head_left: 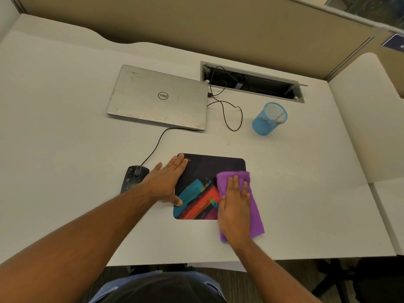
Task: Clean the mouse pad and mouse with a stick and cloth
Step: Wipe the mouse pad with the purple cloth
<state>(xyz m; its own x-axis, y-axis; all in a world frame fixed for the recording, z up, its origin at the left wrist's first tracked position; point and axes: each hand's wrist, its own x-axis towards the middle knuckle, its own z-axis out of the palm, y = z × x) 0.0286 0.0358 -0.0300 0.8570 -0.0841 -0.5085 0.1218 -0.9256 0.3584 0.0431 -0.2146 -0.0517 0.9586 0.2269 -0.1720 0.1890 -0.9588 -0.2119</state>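
Left hand [168, 182] lies flat, fingers spread, pinning the thin, floppy dark printed mouse pad [209, 186] near the desk's [65, 127] front edge; right hand [235, 206], flat too, grasping nothing, presses the soft purple cloth [253, 211].

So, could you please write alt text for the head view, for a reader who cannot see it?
A person's right hand presses a purple cloth on a mouse pad while the left hand lies flat on the pad's left edge. A mouse sits left of the pad, a closed laptop and blue cup behind.
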